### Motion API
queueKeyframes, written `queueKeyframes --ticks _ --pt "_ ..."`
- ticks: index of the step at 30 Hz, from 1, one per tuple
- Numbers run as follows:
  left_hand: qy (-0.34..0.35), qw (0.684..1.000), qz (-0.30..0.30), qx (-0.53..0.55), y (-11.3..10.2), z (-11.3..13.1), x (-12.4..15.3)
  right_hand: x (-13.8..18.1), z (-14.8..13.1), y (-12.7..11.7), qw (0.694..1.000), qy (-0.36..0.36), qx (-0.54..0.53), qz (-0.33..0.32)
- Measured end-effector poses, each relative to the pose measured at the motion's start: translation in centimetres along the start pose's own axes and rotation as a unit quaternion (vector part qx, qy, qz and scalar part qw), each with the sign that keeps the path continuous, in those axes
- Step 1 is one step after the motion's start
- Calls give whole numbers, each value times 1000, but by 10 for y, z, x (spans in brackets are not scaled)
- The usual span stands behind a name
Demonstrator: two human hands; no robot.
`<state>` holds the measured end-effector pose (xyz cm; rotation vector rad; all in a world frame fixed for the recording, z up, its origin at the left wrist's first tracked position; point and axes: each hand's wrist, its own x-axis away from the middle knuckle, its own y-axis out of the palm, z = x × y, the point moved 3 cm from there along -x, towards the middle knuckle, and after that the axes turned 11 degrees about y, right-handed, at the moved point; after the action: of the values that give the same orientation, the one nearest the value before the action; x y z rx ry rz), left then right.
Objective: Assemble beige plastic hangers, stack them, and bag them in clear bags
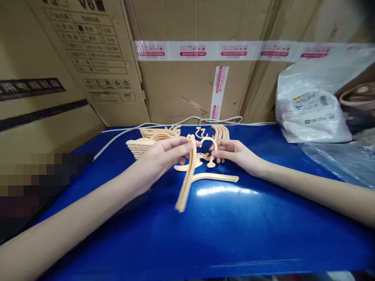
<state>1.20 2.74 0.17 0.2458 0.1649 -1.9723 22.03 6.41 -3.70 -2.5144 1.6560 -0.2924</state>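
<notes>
hook point(215, 144), pinched in right grip point(234, 152), upright

Cardboard boxes wall in a blue surface point(249, 238), the left box point(96, 93) printed with a grid, the back box point(178, 86) crossed by white tape point(171, 54) with red print. A white cable point(99, 151) loops along the far edge; at right, a labelled plastic bag point(315, 121) sits beside clear sheeting point(342, 162).

Across the lower frame the blue tabletop point(263, 234) looks smooth and glossy; cardboard point(181, 86) above is matt; the bag point(315, 117) at right is shiny plastic; the central cream hook point(216, 145) resembles smooth plastic
</notes>
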Motion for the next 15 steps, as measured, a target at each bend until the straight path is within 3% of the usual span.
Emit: queueKeyframes --ticks 7,12,15 --pt "-42 998 -43 37 5 -5 -2 1 1 1 1000 -15 -4 -6" --pt "0 984 -130 -119 10 -5 3 0 2 0 1000 -15 -7 -5" --pt "31 972 -132 -193 10 -7 5 -1 3 0 1000 -19 -5 1"
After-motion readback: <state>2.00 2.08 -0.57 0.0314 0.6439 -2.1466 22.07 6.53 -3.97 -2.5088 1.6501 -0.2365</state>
